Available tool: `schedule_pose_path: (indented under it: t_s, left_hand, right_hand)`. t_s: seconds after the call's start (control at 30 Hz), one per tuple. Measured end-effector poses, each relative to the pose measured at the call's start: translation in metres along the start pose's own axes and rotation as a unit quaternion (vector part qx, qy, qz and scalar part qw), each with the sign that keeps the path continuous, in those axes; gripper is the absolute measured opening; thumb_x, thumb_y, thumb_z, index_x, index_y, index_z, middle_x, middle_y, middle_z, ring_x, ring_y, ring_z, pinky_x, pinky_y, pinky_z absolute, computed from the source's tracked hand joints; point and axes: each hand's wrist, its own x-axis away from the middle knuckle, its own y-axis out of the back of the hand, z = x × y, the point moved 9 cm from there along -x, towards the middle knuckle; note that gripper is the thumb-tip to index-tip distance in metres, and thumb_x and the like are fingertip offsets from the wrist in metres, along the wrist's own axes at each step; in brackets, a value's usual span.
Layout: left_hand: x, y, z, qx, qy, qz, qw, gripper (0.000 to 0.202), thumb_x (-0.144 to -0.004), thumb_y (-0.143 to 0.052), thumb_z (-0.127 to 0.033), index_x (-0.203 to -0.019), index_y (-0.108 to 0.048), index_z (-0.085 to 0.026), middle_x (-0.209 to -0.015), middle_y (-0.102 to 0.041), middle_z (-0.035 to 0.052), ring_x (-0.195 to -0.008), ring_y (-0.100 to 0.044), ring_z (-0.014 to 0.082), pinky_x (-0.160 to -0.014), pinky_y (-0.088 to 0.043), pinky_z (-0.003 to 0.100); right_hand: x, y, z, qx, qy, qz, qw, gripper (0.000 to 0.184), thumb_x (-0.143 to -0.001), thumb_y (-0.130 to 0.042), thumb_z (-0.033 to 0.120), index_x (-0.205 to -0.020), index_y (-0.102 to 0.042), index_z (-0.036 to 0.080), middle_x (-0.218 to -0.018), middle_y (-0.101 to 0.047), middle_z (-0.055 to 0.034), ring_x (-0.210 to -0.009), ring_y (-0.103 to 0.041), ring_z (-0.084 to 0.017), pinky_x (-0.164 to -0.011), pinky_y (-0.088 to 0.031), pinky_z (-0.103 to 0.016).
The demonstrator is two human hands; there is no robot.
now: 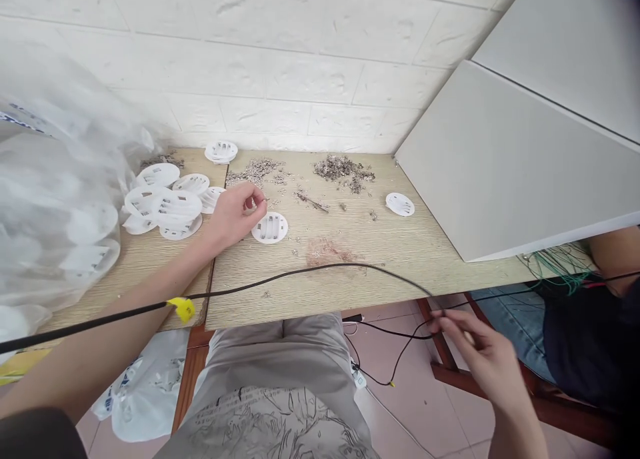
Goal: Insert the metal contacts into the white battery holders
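Note:
My left hand [234, 216] is closed in a pinch over the table, beside a round white plastic battery holder [271, 228] with metal contacts in its slots. Whatever the fingertips hold, if anything, is too small to make out. Below the table's front edge, my right hand [483, 352] grips a black cable [320, 267] between thumb and fingers. The cable arches across the view over the table and my left forearm, with a yellow tag [182, 308] on it. Small metal pieces lie in a silvery heap [256, 172] and a darker heap [343, 169] behind the holder.
More white discs [167, 206] are piled at left beside a big clear plastic bag [65, 199]. Single discs lie at the back [221, 152] and right [400, 204]. A grey panel [540, 152] stands at right; green wires [557, 266] and another person's arm [616, 256] show beyond.

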Motion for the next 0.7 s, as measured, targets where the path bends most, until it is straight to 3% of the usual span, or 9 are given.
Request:
schedule_pose_path:
  t_s: [0.1,0.13,0.3,0.57,0.7]
  left_hand:
    - [0.001,-0.001,-0.001,0.005,-0.014,0.001,1.0,0.006,-0.079,-0.055,-0.021,-0.073,-0.052,-0.021,-0.073,-0.059,-0.0002,-0.067,-0.051,0.0144,-0.066,-0.042,0.029]
    - [0.001,-0.001,-0.001,0.008,-0.019,0.001,1.0,0.006,-0.079,-0.055,-0.021,-0.074,-0.052,-0.021,-0.073,-0.059,-0.0003,-0.067,-0.051,0.0143,-0.066,-0.042,0.029]
    - [0.002,-0.001,-0.001,0.013,-0.028,0.004,1.0,0.007,-0.08,-0.054,-0.019,-0.074,-0.052,-0.02,-0.073,-0.059,-0.0005,-0.067,-0.051,0.0137,-0.063,-0.041,0.028]
    - [0.002,-0.004,-0.001,0.018,-0.042,0.012,0.999,0.006,-0.081,-0.053,-0.021,-0.075,-0.054,-0.02,-0.073,-0.059,-0.0002,-0.067,-0.051,0.0144,-0.064,-0.041,0.029]
    - [0.003,-0.006,-0.002,0.025,-0.049,0.023,0.998,0.007,-0.083,-0.052,-0.021,-0.076,-0.053,-0.02,-0.075,-0.059,0.0,-0.068,-0.051,0.0142,-0.066,-0.041,0.029]
  right_hand:
    - [0.013,-0.063,-0.002,-0.055,-0.018,0.224,0.973,0.038,-0.078,-0.064,0.056,-0.08,-0.074,0.019,-0.075,-0.071,-0.0083,-0.071,-0.065,-0.021,-0.057,-0.05,-0.027]
    - [0.018,-0.077,0.0,-0.064,-0.023,0.257,0.964,0.037,-0.08,-0.063,0.054,-0.082,-0.075,0.019,-0.076,-0.071,-0.0081,-0.072,-0.065,-0.021,-0.058,-0.049,-0.027]
    - [0.032,-0.113,0.022,-0.085,0.006,0.319,0.944,0.034,-0.083,-0.06,0.049,-0.083,-0.077,0.02,-0.084,-0.07,-0.0085,-0.07,-0.062,-0.019,-0.057,-0.048,-0.026]
    - [0.031,-0.11,0.008,-0.064,0.001,0.366,0.928,0.036,-0.085,-0.059,0.049,-0.071,-0.074,0.02,-0.078,-0.066,-0.0078,-0.072,-0.061,-0.02,-0.061,-0.046,-0.027]
    - [0.053,-0.142,0.044,-0.08,0.044,0.443,0.892,0.036,-0.091,-0.053,0.046,-0.078,-0.075,0.021,-0.083,-0.067,-0.0084,-0.078,-0.062,-0.021,-0.068,-0.047,-0.028]
